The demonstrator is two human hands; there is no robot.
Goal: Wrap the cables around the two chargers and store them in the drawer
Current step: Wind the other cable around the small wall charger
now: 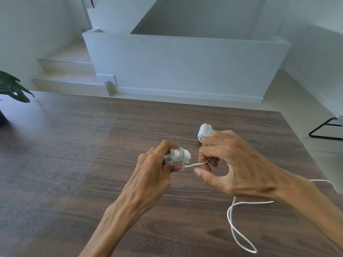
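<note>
A dark wood-grain table (pixel 74 154) fills the lower view, with white steps (pixel 65 71) and a low white wall (pixel 185 62) behind it, and plant leaves (pixel 13 88) at the left edge. Over the table's middle, the left hand (pixel 154 167) grips the charger (pixel 179 154), fingers curled round its left end; its long axis runs left to right, with several turns of cable (pixel 239 229) already on it. Just to its right, the right hand (pixel 228 164) pinches the cable, a short taut run bridging the two hands. The slack trails under the right wrist and loops on the table toward the near right, so the next turn is the right hand's to lead. A second charger (pixel 204 131), apparently already wound, lies just beyond the right hand's knuckles. No drawer shows. No brand or writing is legible.
</note>
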